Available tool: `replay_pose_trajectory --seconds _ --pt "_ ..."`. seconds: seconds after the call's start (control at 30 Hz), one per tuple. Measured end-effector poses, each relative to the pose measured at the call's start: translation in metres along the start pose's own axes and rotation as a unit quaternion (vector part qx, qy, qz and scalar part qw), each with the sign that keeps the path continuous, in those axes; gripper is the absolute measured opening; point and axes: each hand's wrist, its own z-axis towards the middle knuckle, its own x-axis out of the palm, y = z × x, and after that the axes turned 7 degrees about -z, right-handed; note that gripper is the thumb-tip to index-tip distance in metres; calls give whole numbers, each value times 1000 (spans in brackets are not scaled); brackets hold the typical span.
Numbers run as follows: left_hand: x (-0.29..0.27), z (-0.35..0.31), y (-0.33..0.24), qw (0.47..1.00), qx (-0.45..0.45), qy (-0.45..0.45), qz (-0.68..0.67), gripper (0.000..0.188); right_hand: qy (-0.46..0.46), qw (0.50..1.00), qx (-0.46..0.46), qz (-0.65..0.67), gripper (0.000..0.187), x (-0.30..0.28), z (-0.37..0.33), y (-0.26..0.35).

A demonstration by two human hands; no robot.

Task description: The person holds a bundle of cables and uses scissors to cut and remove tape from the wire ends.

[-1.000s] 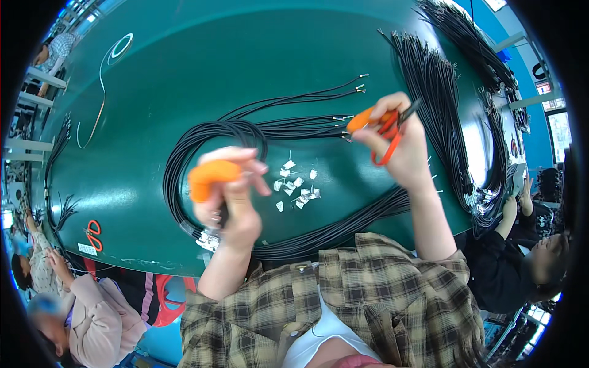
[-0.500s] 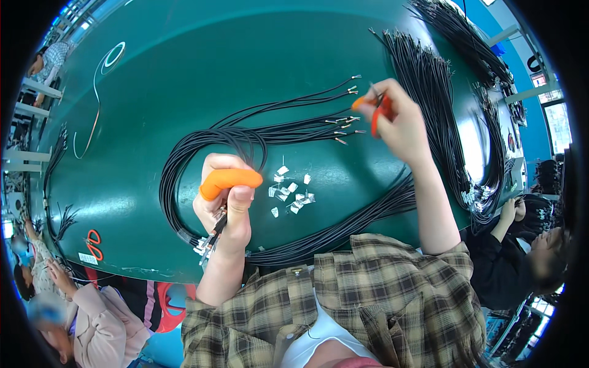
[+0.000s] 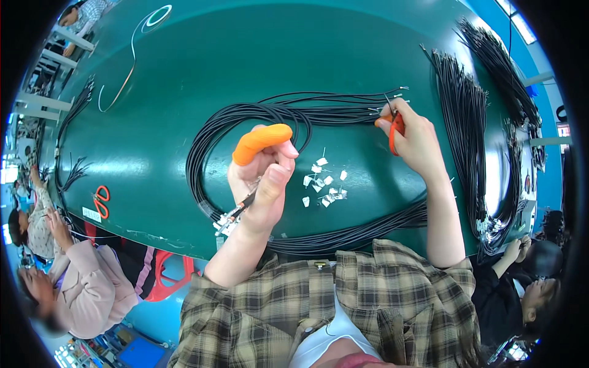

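Note:
My left hand (image 3: 261, 184), with an orange finger cot (image 3: 261, 142) on one finger, is curled around the ends of a few black cables (image 3: 244, 201). White connectors (image 3: 226, 224) stick out below its palm, and its upper fingers are loosened. My right hand (image 3: 417, 138) grips small orange-handled scissors (image 3: 396, 132), their blade pointing up and away. An orange covering also shows at its fingertips. It is at the stripped ends of a looped black cable bundle (image 3: 196, 147), partly hiding them. Small white scraps (image 3: 325, 184) lie on the table between my hands.
More black cable bundles lie on the green table (image 3: 153, 73) at the right (image 3: 460, 122) and along the near edge (image 3: 343, 240). Orange scissors (image 3: 101, 202) and a thin coiled wire (image 3: 132, 55) are at the left. Other people sit at both sides.
The view has shifted, moving the table's contents rightward. My right hand with the scissors has come left, onto the cable ends. My left hand's upper fingers have loosened and lifted.

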Motion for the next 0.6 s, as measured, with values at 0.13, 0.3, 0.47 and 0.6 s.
replay_pose_trajectory --seconds 0.13,0.3,0.47,0.6 --pt "2 2 2 997 -6 -62 -46 49 -51 993 -15 109 19 0 -12 32" --pt "-2 2 6 997 -16 -34 -74 56 -58 948 -223 221 36 28 -14 62" --pt "0 4 8 991 -18 -43 -124 65 -83 931 -301 191 34 57 -4 68" --pt "-1 3 3 990 -11 -47 -133 77 -119 919 -331 178 33 55 -4 66"
